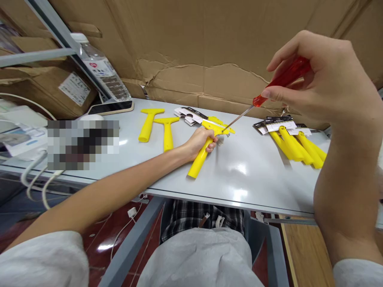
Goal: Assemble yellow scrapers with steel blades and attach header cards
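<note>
My left hand (199, 143) is closed around a yellow T-shaped scraper (198, 163) near its head, with the tubular handle slanting down toward me. In my right hand (329, 79) is a screwdriver (289, 77) with a clear red handle, gripped by the fingers and thumb. Its metal shaft slopes down to the left, and the tip meets the scraper's head. Small metal bits (228, 135) show beside that head, too small to name. Two more yellow T-shaped pieces (168, 135) lie to the left of my left hand.
Several yellow scrapers (289, 145) with black-and-white cards (281, 123) lie at the right of the white table (248, 183). More cards (191, 115) lie at the back. A phone (111, 107), a bottle (101, 69) and white cables (44, 187) are at left. Cardboard (179, 36) stands behind.
</note>
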Motion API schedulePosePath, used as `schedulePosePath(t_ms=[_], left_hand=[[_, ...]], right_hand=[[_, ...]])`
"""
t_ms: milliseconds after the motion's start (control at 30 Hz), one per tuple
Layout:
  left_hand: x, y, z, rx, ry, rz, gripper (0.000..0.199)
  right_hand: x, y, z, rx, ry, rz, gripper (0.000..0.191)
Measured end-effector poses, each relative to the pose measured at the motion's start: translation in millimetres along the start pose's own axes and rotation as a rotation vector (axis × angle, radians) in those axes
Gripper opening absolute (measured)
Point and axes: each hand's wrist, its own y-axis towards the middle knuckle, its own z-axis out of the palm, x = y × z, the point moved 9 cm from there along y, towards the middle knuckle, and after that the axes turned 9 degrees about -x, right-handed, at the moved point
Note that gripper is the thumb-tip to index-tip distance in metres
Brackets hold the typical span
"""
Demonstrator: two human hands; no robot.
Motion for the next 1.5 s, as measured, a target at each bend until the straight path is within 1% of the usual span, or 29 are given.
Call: schedulePosePath(t_ms=[167,233,300,433,567,700,767,1167,1233,1400,1500], left_hand=[[-0.8,-0.4,0.5,0.004,0.003,0.006,0.030],[-1.1,-0.3,0.4,0.004,0.006,0.011,0.029],[-1.1,-0.1,0.0,0.002,0.005,0.014,0.029],[-0.9,0.2,0.1,0.002,0.009,0.016,0.029],[-1.2,-0.2,0.0,-0.002,0.006,0.016,0.032],[-0.5,0.3,-0.1,0.002,-0.003,0.010,0.033],[0.1,0.9,0.0,0.007,-0.003,0.010,0.032],[-0.4,-0.1,0.3,-0.005,0.013,0.014,0.030],[-0.7,-0.3,0.3,-0.009,0.016,0.015,0.030],[-0.8,-0.2,1.0,0.005,0.015,0.019,0.031],[-0.9,-0.4,1.1,0.008,0.012,0.021,0.031]], right_hand=[[1.4,-0.6,2.4,0.027,0.115,0.002,0.045],[4.1,-0.9,3.3,0.031,0.135,-0.008,0.047],[4.1,-0.6,2.7,0.011,0.139,-0.004,0.046],[-3.8,0.7,0.7,-0.034,0.102,0.042,0.041],[-5.7,0.7,0.3,-0.025,0.054,0.030,0.035],[0.6,-0.7,2.5,0.018,0.112,0.003,0.046],[3.5,-1.0,3.6,0.032,0.145,-0.004,0.048],[-4.0,1.8,0.5,-0.029,0.059,0.016,0.031],[-2.5,1.0,0.4,-0.026,0.055,0.005,0.032],[0.3,-0.7,2.8,0.000,0.141,-0.005,0.046],[-1.2,-0.2,3.7,-0.001,0.151,0.005,0.047]])
